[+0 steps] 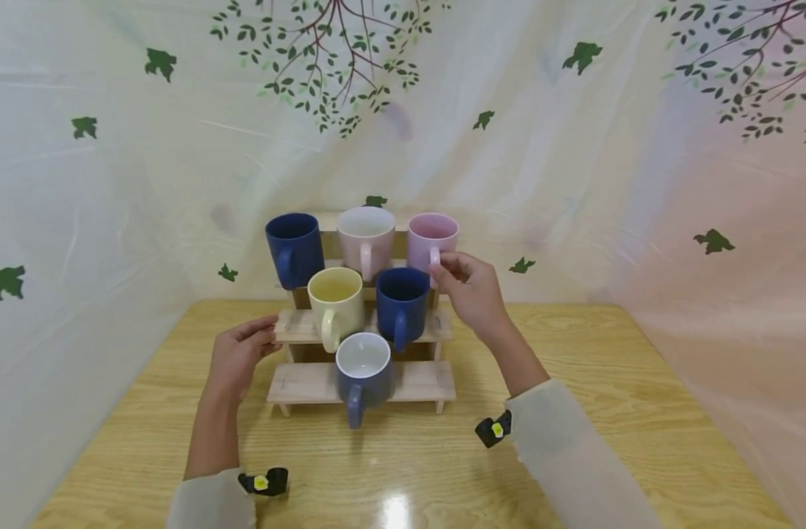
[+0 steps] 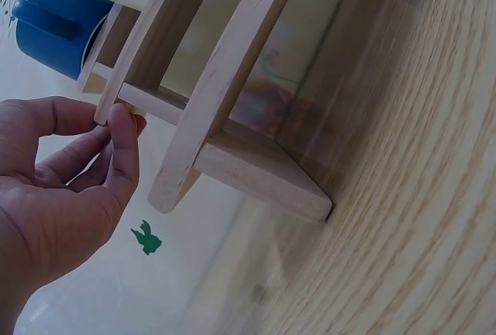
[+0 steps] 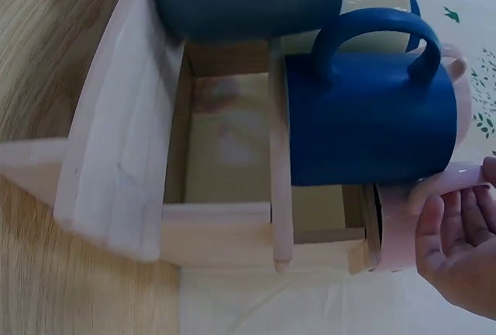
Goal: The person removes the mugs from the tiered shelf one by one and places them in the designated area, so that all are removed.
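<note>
A three-step wooden stand (image 1: 297,382) bears several mugs, their handles facing the front. Along the top step are a dark blue mug (image 1: 295,250), a pale pink mug (image 1: 356,242) and a pink mug (image 1: 429,228) at the right. My right hand (image 1: 472,294) pinches the pink mug's handle. On the middle step stand a yellow mug (image 1: 339,297) and another dark blue mug (image 1: 401,301). A grey-blue mug (image 1: 369,382) with a white inside sits on the bottom step. My left hand (image 2: 70,172) pinches the left end of the middle step between thumb and fingers.
The stand rests on a wood-grain table (image 1: 548,441). Behind and beside it hangs a pale curtain (image 1: 482,169) with printed leaves and branches. Each sleeve carries a small black wrist camera (image 1: 270,481) at its cuff.
</note>
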### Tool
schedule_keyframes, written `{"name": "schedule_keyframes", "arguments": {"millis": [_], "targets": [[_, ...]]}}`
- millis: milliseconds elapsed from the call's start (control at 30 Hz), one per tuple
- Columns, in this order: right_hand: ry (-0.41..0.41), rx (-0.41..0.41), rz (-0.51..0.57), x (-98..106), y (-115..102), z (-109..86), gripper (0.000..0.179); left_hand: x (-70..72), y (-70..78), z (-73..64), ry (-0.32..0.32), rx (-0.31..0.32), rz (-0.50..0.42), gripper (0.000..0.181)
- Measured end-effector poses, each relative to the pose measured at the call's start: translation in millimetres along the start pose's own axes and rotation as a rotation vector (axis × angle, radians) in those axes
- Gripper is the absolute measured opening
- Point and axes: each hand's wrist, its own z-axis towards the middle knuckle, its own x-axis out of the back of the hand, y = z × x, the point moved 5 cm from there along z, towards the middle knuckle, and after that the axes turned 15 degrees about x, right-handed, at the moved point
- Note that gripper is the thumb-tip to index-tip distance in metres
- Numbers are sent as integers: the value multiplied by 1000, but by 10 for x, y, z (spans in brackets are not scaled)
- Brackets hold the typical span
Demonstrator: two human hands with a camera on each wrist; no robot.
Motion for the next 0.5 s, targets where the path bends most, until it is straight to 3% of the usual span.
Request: {"name": "schedule_keyframes", "arguments": {"millis": [200, 500], "targets": [[11, -198, 242, -24, 14, -4, 32, 0, -5, 3, -4, 0, -18, 41], [9, -309, 430, -41, -2, 18, 32, -7, -13, 7, -6, 9, -50, 42]]}}
